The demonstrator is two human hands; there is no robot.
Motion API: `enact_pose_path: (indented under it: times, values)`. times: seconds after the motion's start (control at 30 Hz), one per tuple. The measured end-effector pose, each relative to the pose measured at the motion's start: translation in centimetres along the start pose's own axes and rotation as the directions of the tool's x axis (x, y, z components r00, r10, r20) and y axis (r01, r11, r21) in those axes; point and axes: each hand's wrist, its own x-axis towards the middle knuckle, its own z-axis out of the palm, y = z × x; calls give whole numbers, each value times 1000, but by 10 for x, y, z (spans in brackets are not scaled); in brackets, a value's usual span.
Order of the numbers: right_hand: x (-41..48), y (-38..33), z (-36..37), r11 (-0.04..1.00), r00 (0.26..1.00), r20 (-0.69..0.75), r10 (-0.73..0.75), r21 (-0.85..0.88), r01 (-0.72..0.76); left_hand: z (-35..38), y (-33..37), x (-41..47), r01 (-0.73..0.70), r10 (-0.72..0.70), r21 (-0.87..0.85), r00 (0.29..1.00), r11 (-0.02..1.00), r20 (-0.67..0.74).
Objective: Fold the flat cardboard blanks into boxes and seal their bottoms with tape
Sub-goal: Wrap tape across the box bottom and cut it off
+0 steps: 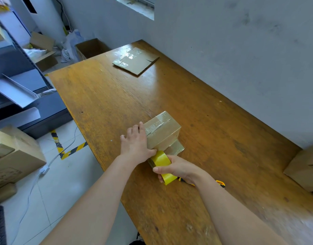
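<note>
Sealing step in hand, by the look of it. Bracing the box [161, 134] with the left hand [137, 140], fingers straight and laid flat against its left side, thumb down by the roll. Gripping the tape [162, 162] in the right hand [177, 169], fingers and thumb curled round it, tight up against the box's near lower corner. Finding the box itself on the surface [102, 96], close to the left edge, closed face up, with a seam across the top and a glossy strip along it; cannot tell whether stuck down all the way.

Next, probably: drawing the roll up the near side and over that seam. Calls for a taut, straight pull, a steady brace from the left hand, pressing down behind the roll, then a cut.

Looking around now. Spotting a flap [177, 147] sticking out low on the box's right, just past the roll; likely to snag the strip if not tucked. Glimpsing a yellow-and-black tool [221, 183] half hidden behind the right wrist, perhaps a cutter, hard to say. Noting one blank [136, 61] lying flat at the far end, well apart, bits of old tape on it; presumably next in line. Seeing a carton [304, 172] at the right edge, well apart too. Minding the left edge: a hard tug could slide the box toward it.
</note>
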Motion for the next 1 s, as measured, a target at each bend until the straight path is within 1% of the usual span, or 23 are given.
enact_pose_path:
  times: [0.1, 0.17, 0.27, 0.33, 0.43, 0.47, 0.53, 0.57, 0.6, 0.63, 0.67, 0.7, 0.77, 0.8, 0.83, 0.87, 0.9, 0.97, 1.0]
  values:
    - [-1, -2, -1, 999, 999, -3, -32, 22, 32, -1, 5, 1, 0, 0, 3, 1000, 1000, -5]
    - [-4, -5, -3, 999, 1000, -3, -25, 37, 25, -1, 4, 2, -19, 19, -24, 1000, 1000, -1]
    - [-6, -6, -2, 998, 998, -28, 56, -5, -56, -2, 1, 2, -41, 41, -68, 999, 997, -10]
    - [-7, -3, 1, 995, 993, -54, 101, 7, -101, -2, -1, 3, -81, 82, -89, 997, 993, 9]
    - [-9, 1, 5, 999, 991, -126, 39, 1, -39, -4, -3, 5, -117, 119, -84, 993, 990, 19]
    - [-9, 2, 7, 1000, 988, -155, 8, 3, -7, -3, -3, 5, -126, 125, -62, 992, 990, -12]
    - [-9, 2, 11, 999, 979, -201, -31, 19, 35, 1, 0, -1, -123, 115, -56, 986, 991, -121]
    - [-9, 2, 11, 999, 977, -209, -36, 31, 43, 3, 1, -4, -109, 91, -97, 981, 989, -173]
    - [-7, 3, 11, 998, 978, -207, -37, 46, 47, 7, 1, -8, -89, 51, -178, 977, 980, -207]
    - [-5, 4, 11, 997, 979, -201, -38, 56, 50, 11, 0, -12, -68, 1, -295, 975, 953, -221]
    - [-4, 5, 11, 997, 979, -202, -35, 61, 48, 14, 0, -17, -55, -50, -430, 972, 901, -230]
    - [-4, 4, 11, 997, 978, -205, -32, 62, 45, 18, 2, -23, -43, -113, -564, 964, 824, -239]
    - [-4, 4, 11, 997, 976, -214, -28, 58, 42, 22, 7, -39, 7, -291, -780, 930, 626, -225]
    - [-4, 3, 12, 997, 976, -216, -31, 56, 44, 24, 12, -47, 66, -381, -855, 911, 514, -159]
    - [-5, 2, 13, 998, 976, -217, -33, 46, 44, 27, 16, -52, 139, -441, -896, 895, 422, -68]
    - [-5, 2, 14, 998, 975, -219, -35, 34, 44, 31, 20, -55, 213, -459, -915, 888, 342, 35]
    - [-5, 2, 15, 999, 974, -222, -37, 16, 42, 36, 23, -56, 270, -443, -931, 885, 246, 140]
    - [-6, 1, 17, 999, 972, -235, -33, -50, 22, 34, 28, -55, 392, -354, -919, 864, 28, 358]
    - [-8, 0, 17, 995, 970, -242, -32, -99, 8, 34, 29, -53, 441, -315, -897, 846, -37, 429]
